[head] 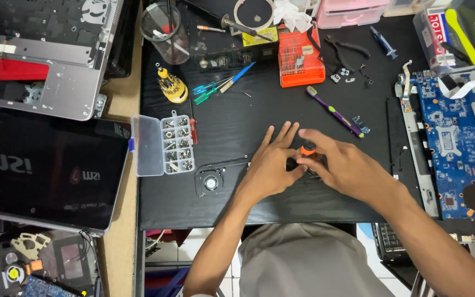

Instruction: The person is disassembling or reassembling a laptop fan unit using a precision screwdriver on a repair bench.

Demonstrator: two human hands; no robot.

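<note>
Black matting covered the counter (232,203) where you worked, and it ran from the tan strip on your left to the stripped laptop base on your right. The largest thing near you was the closed dark laptop (45,170), lying off the mat's left edge, with a grey opened chassis (39,66) above it. On your right the blue circuit board (452,148) sat well apart from your hands, close to the mat's right edge. Between the two, the middle of the mat held open room in front of you. A clear screw box (163,144) lay with its lid swung open to your left, just beside a small round fan part (211,183). An orange bit case (301,63) stood farther back, and a purple toothbrush (335,113) lay slanted near your right hand. Your left hand (270,165) lay flat, fingers spread, pressing down on a small dark part (292,163) and gripping nothing. Your right hand (339,162) was closed around an orange-capped screwdriver (308,147), held upright over that part, at the mat's centre.
</note>
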